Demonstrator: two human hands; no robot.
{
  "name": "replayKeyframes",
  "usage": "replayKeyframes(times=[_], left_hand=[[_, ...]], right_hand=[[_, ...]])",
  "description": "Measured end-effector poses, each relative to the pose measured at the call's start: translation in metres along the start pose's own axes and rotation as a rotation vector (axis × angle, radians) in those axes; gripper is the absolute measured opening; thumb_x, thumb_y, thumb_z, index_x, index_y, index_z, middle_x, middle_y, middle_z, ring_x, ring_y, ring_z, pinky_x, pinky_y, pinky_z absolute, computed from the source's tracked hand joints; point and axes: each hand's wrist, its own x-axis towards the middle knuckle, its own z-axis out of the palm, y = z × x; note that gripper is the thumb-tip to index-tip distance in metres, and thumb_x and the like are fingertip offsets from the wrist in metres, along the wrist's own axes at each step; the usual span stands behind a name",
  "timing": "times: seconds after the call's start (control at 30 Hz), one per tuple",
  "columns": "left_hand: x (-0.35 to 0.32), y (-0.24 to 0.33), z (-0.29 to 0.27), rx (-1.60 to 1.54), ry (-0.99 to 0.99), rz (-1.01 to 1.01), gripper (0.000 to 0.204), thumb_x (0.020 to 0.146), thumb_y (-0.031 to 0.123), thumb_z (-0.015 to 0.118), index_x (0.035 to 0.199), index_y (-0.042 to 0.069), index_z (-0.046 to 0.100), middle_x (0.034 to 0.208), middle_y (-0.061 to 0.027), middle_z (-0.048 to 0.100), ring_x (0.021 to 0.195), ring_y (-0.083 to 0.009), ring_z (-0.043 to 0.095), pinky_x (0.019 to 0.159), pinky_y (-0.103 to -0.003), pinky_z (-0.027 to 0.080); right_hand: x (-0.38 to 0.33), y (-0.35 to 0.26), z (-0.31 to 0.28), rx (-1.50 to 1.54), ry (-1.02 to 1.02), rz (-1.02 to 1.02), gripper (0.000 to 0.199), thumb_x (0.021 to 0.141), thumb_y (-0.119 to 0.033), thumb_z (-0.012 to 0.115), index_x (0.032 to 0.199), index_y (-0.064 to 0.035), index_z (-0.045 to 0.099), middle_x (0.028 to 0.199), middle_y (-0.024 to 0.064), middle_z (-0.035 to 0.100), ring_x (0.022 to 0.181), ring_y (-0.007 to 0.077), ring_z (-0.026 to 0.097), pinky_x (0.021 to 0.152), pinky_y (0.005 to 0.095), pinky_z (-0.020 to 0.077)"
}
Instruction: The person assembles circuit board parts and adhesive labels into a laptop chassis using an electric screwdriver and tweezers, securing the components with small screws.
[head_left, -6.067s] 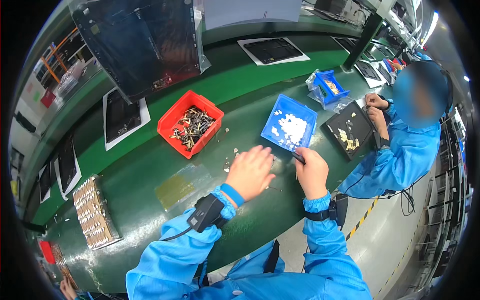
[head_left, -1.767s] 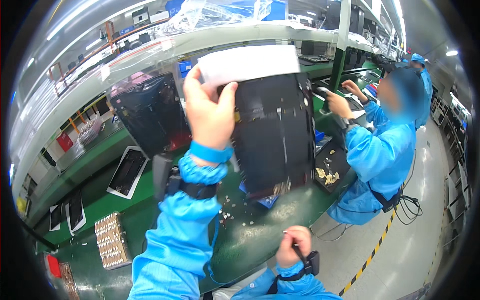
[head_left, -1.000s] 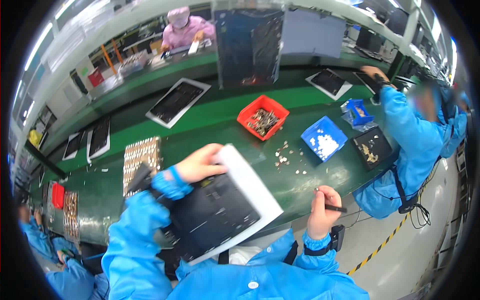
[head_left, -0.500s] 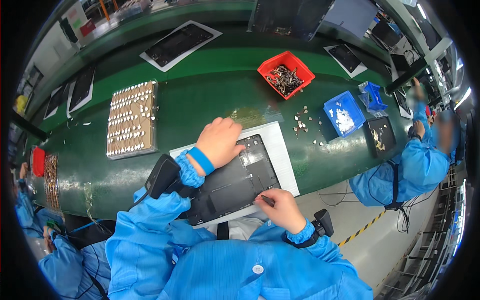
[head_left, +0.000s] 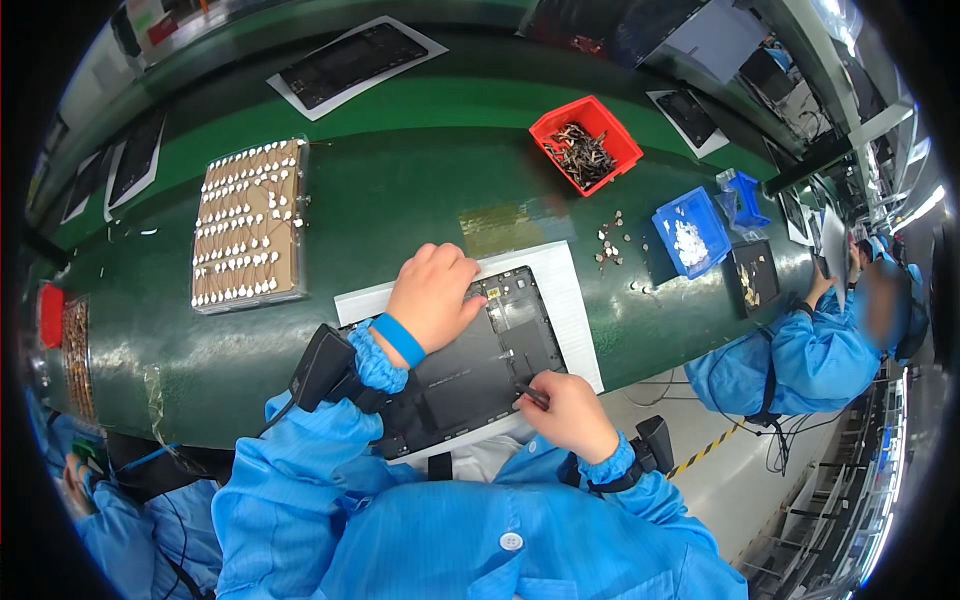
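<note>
A flat black tablet-like panel (head_left: pixel 455 378) with small parts along its edges lies on a white foam sheet (head_left: pixel 572 318) in front of me. My left hand (head_left: pixel 432 300), with a blue wrist band, rests over the panel's upper left edge. Its fingers are bent and its thumb stands apart over the panel; I see nothing held in it. My right hand (head_left: pixel 572 412) pinches a slim dark tool (head_left: pixel 533 395) at the panel's right part. The tool's tip is near the panel surface, but its exact kind is not clear.
A red bin (head_left: pixel 585 145) of small dark parts and a blue bin (head_left: pixel 691 232) of white pieces stand beyond the panel, with loose round pieces (head_left: pixel 611 240) between. A tray of wired white parts (head_left: pixel 250 225) lies left. A co-worker (head_left: pixel 800 355) sits at right.
My view has shifted slightly. The dark tool in my right hand shows more clearly, its tip over the panel. My left thumb has moved a little. The co-worker at right now holds a flat sheet.
</note>
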Motion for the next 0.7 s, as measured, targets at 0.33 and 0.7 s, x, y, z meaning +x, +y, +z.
replayKeyframes(times=[0.33, 0.7], left_hand=[[0.009, 0.005, -0.006, 0.053, -0.045, 0.004, 0.046, 0.068, 0.020, 0.068, 0.107, 0.003, 0.053, 0.112, -0.0125, 0.050, 0.105, -0.0317, 0.046, 0.087, -0.040, 0.040], [0.013, 0.007, 0.000, 0.228, -0.028, 0.000, 0.050, 0.067, 0.031, 0.069, 0.108, 0.005, 0.055, 0.117, -0.0096, 0.052, 0.113, -0.0301, 0.043, 0.094, -0.047, 0.036]], right_hand=[[0.025, 0.000, -0.044, 0.007, 0.057, -0.129, 0.017, 0.072, -0.021, 0.066, 0.077, -0.0049, 0.060, 0.071, 0.0112, 0.059, 0.064, 0.0277, 0.059, 0.058, 0.0360, 0.0467], [0.238, 0.022, -0.153, -0.600, 0.451, -0.208, 0.017, 0.074, -0.021, 0.063, 0.082, -0.0055, 0.064, 0.079, 0.0130, 0.061, 0.079, 0.0317, 0.059, 0.069, 0.0413, 0.0470]])
